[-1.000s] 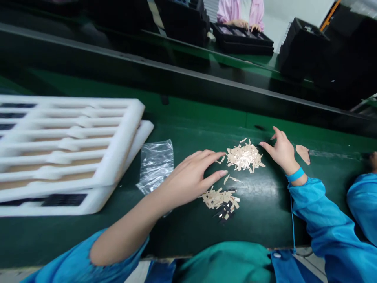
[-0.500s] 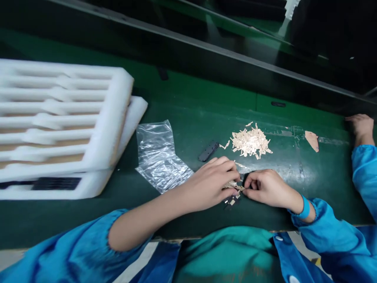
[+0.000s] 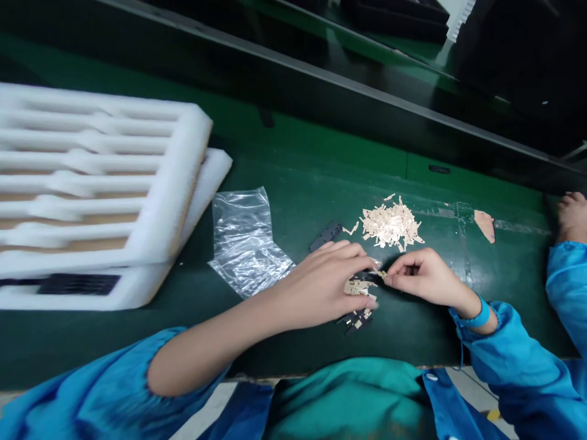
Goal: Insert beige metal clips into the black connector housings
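My right hand [image 3: 427,278] is closed in a pinch on a thin, pale metal piece [image 3: 382,274] that points toward my left hand. My left hand [image 3: 337,278] arches with thumb and fingers apart over a few pale metal pieces [image 3: 361,287]. Its index fingertip is close to the pinched piece; whether they touch, I cannot tell. Small black parts with pale bits [image 3: 358,321] lie by my left thumb. Beyond both hands is a loose heap of similar pale metal pieces [image 3: 392,225]. A flat black part [image 3: 326,235] sits just past my left knuckles.
White foam trays [image 3: 183,183] are stacked at the left on the green tabletop [image 3: 293,165]. A clear plastic bag [image 3: 245,238] lies beside them. A brown scrap [image 3: 485,226] and a small black bar [image 3: 439,169] are to the right. Another person's hand [image 3: 573,217] rests at the right edge.
My right hand has shifted slightly up and right, its pinched piece now showing more clearly. My left hand's thumb and index have spread further, uncovering more pieces beneath. The other person's hand shows less.
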`<state>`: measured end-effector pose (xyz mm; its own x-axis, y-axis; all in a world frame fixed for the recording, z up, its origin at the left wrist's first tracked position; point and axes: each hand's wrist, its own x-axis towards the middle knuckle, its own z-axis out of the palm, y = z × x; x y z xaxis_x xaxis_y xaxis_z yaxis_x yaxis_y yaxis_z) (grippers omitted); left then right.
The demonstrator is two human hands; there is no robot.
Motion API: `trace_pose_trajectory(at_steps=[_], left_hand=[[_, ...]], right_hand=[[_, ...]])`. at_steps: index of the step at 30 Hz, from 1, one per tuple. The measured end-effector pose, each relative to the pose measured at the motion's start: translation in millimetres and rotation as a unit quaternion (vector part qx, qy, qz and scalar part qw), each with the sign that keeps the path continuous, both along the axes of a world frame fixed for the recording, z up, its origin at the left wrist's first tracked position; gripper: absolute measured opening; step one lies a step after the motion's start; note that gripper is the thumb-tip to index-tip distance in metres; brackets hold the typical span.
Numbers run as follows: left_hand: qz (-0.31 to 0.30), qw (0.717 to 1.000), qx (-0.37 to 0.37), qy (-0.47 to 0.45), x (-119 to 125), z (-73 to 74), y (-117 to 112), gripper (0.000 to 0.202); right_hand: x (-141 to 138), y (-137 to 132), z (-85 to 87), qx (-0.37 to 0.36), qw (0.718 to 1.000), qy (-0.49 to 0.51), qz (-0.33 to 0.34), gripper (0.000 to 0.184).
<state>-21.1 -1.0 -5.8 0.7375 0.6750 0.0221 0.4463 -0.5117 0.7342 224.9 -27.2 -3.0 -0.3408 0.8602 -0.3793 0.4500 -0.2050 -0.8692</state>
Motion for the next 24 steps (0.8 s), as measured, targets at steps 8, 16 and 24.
trace_pose_trajectory(at_steps=[8,16,24], left_hand=[[0.147,0.974,-0.11,-0.134,24.1,9.8,30.6,0.023],[0.128,0.987,-0.036,-0.087,31.8,-5.6,30.6,0.021],[0.122,0.977,0.158,-0.075,24.9,-11.7,20.4,0.018]], right_hand=[[-8.1,27.6,-0.2,0.021,0.988,0.124,-0.084,0.012],[-6.5,25.4,-19.7,0.036,0.993,0.104,-0.045,0.012],[-10.8,27.3,-27.4,0.077,0.985,0.11,-0.109,0.019]])
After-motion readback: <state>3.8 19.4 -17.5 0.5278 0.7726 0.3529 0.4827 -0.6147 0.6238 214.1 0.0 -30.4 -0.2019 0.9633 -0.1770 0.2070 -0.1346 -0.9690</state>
